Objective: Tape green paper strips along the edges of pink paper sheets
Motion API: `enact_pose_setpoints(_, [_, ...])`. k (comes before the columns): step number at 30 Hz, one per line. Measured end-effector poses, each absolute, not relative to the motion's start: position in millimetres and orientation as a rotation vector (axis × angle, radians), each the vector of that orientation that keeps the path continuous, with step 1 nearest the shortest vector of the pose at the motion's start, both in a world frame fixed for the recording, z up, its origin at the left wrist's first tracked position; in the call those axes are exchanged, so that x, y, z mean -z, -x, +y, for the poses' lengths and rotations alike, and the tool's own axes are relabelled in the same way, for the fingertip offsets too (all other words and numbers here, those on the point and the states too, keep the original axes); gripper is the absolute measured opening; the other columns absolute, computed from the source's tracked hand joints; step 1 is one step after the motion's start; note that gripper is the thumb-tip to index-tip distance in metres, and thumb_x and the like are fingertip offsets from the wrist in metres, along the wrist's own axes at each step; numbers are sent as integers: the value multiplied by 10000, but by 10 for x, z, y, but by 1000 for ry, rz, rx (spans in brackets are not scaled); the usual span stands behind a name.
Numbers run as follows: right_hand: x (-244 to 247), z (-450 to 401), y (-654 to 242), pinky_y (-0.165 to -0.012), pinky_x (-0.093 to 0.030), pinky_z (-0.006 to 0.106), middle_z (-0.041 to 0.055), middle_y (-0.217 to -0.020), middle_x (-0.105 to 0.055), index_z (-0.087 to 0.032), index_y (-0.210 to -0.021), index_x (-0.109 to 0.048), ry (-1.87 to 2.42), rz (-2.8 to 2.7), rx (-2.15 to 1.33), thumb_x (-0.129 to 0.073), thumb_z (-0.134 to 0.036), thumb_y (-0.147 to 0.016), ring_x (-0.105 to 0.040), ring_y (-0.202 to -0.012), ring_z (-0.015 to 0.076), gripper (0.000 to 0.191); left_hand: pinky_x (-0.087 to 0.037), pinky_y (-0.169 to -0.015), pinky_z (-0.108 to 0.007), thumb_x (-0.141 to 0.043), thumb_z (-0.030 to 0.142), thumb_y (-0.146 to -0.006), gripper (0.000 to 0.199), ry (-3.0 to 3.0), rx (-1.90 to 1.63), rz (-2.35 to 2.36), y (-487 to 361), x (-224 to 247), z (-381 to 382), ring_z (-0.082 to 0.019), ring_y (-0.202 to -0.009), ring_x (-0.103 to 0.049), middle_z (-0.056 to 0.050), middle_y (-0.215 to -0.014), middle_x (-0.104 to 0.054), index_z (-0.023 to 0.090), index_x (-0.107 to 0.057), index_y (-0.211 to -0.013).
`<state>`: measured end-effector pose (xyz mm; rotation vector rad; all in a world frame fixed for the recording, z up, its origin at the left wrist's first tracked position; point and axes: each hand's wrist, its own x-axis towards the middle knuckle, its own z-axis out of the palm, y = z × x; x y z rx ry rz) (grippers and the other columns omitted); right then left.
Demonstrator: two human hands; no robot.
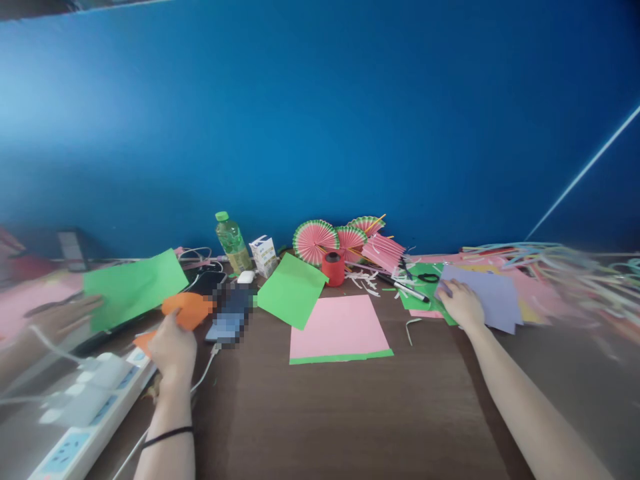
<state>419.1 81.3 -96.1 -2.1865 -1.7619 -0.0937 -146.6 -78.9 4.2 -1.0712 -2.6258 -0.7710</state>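
My left hand (173, 343) is closed on a piece of orange paper (189, 309), above the far end of a power strip. On the right, my right hand (463, 305) has its fingers bent over the left edge of a purple sheet of paper (495, 297). The purple sheet overlaps yellow and pink sheets. Between my hands lies a pink sheet (340, 330) with a green strip along its near edge. A green square of paper (293, 291) rests partly over its upper left corner.
A co-worker's hand (70, 317) at the far left touches a green sheet (135, 290). A power strip (70, 453), phone (230, 317), bottle (233, 243), red thread spool (333, 269), folded paper fans (315, 241), black-and-white pen (413, 292) and paper strips (590, 280) are around.
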Motion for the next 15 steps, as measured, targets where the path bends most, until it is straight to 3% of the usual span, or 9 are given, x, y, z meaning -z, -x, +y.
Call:
enact_pose_setpoints(5, [950,812,-4183,-949,-354,415,133,-1291,-515,-137,-1187,-568,2163,-1752,113,-348,-328,-840,-449,-1172,290,453,-399,-922,-446,-355,156,-834,425,1221,1064,-2298,1177,-95,-718,-297,-1035,-579,-170,-1126,-624,107,-518,-1224])
enact_pose_setpoints(9, [857,757,-4129,-888,-382,399,147,-1218,-545,-138,-1114,-604,2115,-1705,175,-391,-337,-817,-498,-1068,284,416,-405,-940,-380,-374,194,-857,391,1540,1205,-2058,671,24,-619,-222,-1024,-580,-90,-1165,-624,178,-527,-1217])
enact_pose_setpoints(15, [656,638,-3990,-812,-388,400,129,-1025,-637,-166,-977,-660,2166,-1734,177,-346,-354,-858,-549,-941,282,385,-467,-873,-334,-348,111,-875,400,2532,978,-1508,-113,417,-661,-163,-989,-610,-63,-1132,-651,220,-527,-1216])
